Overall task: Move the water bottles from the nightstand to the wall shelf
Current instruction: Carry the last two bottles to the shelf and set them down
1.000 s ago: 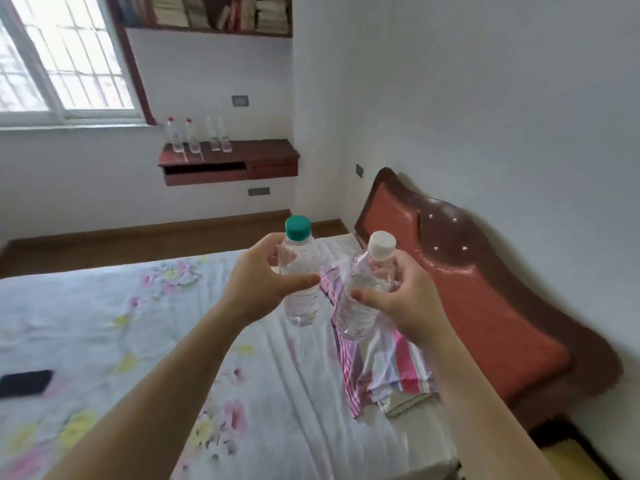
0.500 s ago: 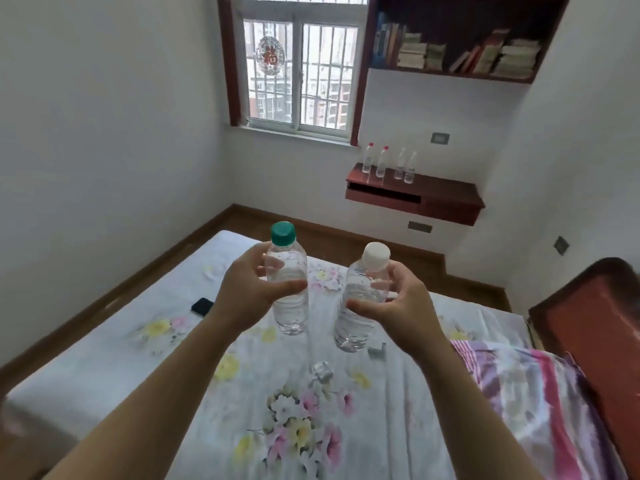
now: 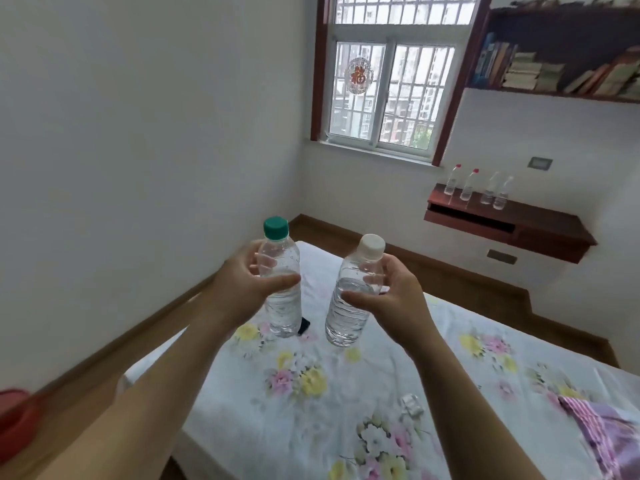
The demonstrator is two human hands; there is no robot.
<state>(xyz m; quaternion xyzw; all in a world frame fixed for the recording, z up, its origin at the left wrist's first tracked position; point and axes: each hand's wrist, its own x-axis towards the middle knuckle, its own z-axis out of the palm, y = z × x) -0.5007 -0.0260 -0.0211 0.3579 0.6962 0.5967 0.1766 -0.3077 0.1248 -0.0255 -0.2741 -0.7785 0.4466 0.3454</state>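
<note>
Holding two water bottles above the bed point(image 3: 346, 393), head view. Left hand point(image 3: 242, 282): fingers point(image 3: 278, 281) curled round the green-capped bottle point(image 3: 284, 311) at mid-body, bottle near upright. Right hand point(image 3: 393, 296): fingers wrapped round the white-capped bottle point(image 3: 346, 318), top leaning slightly right. Bottles side by side, not touching. Wall shelf point(image 3: 540, 230) well apart at upper right, below the bookshelf point(image 3: 554, 93) and beside the window point(image 3: 388, 95), carrying four more bottles point(image 3: 467, 190) in a row.
</note>
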